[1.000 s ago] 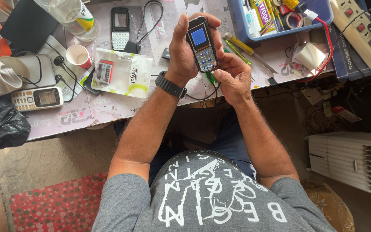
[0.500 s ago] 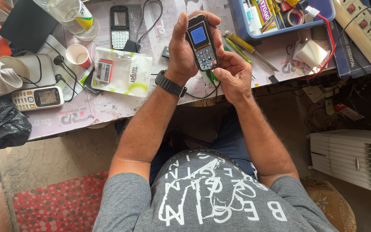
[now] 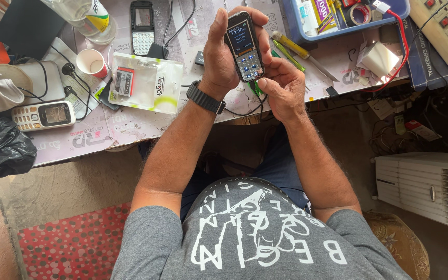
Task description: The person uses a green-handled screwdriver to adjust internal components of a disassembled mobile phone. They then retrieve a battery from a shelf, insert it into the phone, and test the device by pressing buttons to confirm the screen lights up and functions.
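A small black keypad phone (image 3: 245, 45) with a lit blue screen is held upright over the worktable. My left hand (image 3: 223, 54) wraps around its left side and top, a black watch (image 3: 206, 98) on that wrist. My right hand (image 3: 282, 85) supports the phone's lower right edge, fingers curled beside the keypad. A thin black cable hangs below the phone between my hands.
On the cluttered table (image 3: 130, 129) lie a white keypad phone (image 3: 43, 115), a black phone (image 3: 142, 27), a clear plastic packet (image 3: 146, 83), a paper cup (image 3: 91, 63), a screwdriver (image 3: 302, 53), a blue tray of tools (image 3: 348, 21) and a power strip (image 3: 444, 31). A white cooler (image 3: 426, 186) stands at right.
The phone's screen now shows a lit display with digits. Both hands keep nearly the same grip; the view shifted slightly.
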A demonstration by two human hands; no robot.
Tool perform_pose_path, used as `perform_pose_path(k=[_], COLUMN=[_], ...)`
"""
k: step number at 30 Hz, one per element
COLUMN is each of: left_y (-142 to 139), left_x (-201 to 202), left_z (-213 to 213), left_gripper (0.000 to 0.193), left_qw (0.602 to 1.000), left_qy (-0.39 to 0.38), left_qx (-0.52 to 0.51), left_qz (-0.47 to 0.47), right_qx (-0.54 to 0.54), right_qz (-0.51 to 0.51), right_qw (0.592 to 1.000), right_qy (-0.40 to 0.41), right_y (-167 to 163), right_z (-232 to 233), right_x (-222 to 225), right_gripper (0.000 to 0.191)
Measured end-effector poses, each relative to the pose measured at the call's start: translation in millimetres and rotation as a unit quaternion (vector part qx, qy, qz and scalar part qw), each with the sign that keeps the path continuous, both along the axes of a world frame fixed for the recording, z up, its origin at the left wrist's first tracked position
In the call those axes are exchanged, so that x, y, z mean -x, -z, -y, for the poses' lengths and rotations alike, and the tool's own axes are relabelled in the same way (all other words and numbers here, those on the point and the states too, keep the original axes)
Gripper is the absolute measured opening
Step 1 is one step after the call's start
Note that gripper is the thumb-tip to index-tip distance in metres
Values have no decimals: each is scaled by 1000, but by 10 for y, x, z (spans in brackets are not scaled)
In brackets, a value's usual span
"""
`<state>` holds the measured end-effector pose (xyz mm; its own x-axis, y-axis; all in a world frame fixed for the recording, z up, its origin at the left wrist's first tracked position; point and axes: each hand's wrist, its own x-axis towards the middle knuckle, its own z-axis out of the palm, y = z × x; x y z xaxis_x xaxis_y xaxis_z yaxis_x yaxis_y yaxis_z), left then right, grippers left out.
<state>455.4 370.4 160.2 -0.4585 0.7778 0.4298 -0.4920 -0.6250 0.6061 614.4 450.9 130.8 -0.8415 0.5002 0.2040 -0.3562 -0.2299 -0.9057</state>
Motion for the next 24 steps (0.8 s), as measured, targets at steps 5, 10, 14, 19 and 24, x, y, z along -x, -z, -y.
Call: perform_pose_path(k=[5, 10, 14, 19, 24], left_y=[1, -25, -39, -38, -35], left_x=[-1, -4, -6, -11, -6], left_z=[-3, -4, 9, 9, 13], left_gripper=[69, 69, 69, 70, 69], left_qw=[1000, 1000, 1000, 1000, 1000], left_qy=[6, 7, 7, 7, 13], left_qx=[-2, -4, 4, 7, 11], left_qz=[6, 0, 6, 6, 16], right_qx=[-2, -1, 2, 17, 14], right_qz=[-2, -2, -1, -8, -1], right_qw=[1000, 1000, 1000, 1000, 1000], right_qy=[0, -3, -4, -6, -3], right_y=[0, -15, -20, -8, 5], right_z=[-1, 0, -1, 2, -4], right_x=[-1, -2, 0, 4, 4], right_gripper=[44, 44, 43, 43, 43])
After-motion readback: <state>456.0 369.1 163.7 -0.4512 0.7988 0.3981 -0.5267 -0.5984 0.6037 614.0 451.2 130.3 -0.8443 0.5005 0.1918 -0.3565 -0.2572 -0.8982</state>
